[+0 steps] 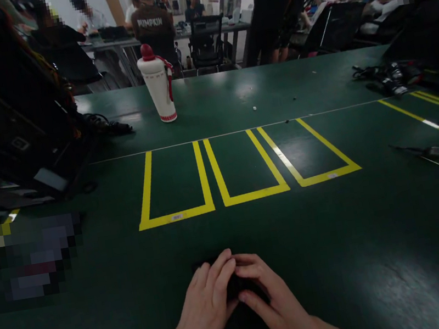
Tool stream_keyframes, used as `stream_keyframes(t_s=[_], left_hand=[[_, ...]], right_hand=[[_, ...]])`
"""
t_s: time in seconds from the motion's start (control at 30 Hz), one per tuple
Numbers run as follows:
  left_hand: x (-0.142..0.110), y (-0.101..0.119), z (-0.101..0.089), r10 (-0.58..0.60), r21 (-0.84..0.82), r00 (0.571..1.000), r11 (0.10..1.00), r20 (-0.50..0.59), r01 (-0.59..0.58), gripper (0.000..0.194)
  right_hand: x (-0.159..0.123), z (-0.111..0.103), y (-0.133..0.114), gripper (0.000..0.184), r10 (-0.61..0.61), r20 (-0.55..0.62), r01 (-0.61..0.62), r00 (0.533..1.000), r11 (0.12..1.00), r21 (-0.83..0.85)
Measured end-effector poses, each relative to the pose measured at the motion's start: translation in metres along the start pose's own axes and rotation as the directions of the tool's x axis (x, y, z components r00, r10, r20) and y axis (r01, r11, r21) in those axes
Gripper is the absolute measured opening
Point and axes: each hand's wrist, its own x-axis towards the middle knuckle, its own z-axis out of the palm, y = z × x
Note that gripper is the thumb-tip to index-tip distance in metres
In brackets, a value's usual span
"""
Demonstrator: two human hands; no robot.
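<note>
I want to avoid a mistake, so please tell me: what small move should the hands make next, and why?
Perhaps the left hand should lift slightly while the right hand steadies the dark thing under them: both hands cover most of it, so its shape cannot be judged.

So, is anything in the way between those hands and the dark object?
Nothing visible is: the left hand and right hand are cupped around the dark object, though they hide most of it.
</note>
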Motion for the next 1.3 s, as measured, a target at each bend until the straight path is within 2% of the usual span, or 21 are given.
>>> stream_keyframes(t_s=[0.13, 0.27, 0.5, 0.6, 0.73, 0.9, 1.1, 1.3], left_hand=[[-0.003, 0.002, -0.002, 0.024, -0.045, 0.999, 0.999, 0.021, -0.023, 0.047], [-0.011, 0.006, -0.005, 0.035, -0.064, 0.999, 0.997, 0.012, -0.034, 0.055], [-0.026, 0.02, -0.006, 0.043, -0.064, 0.994, 0.997, -0.102, -0.05, 0.063], [-0.03, 0.026, -0.007, 0.061, -0.052, 0.988, 0.996, -0.142, -0.069, 0.062], [-0.031, 0.03, -0.008, 0.061, -0.034, 0.986, 0.997, -0.158, -0.067, 0.061], [-0.028, 0.028, -0.005, 0.056, -0.024, 0.987, 0.998, -0.151, -0.061, 0.061], [-0.027, 0.028, -0.003, 0.038, -0.026, 0.983, 0.999, -0.181, -0.043, 0.06], [-0.029, 0.031, -0.002, 0.04, -0.029, 0.981, 0.998, -0.191, -0.047, 0.059]], right_hand=[[-0.006, 0.003, 0.0, 0.029, -0.01, -0.025, 0.011, 1.0, 1.0, 0.006], [-0.014, 0.008, 0.003, 0.038, -0.039, -0.027, 0.04, 0.999, 0.999, 0.019], [-0.028, 0.017, 0.008, 0.032, -0.172, 0.052, 0.164, 0.984, 0.977, 0.133], [-0.033, 0.018, 0.008, 0.029, -0.184, 0.087, 0.17, 0.979, 0.973, 0.154], [-0.034, 0.016, 0.007, 0.022, -0.16, 0.064, 0.15, 0.985, 0.979, 0.141], [-0.033, 0.011, 0.01, 0.027, -0.148, 0.047, 0.144, 0.988, 0.987, 0.074], [-0.031, 0.013, 0.018, 0.032, -0.249, 0.08, 0.237, 0.965, 0.962, 0.138], [-0.032, 0.013, 0.018, 0.024, -0.239, 0.014, 0.238, 0.971, 0.97, 0.044]])
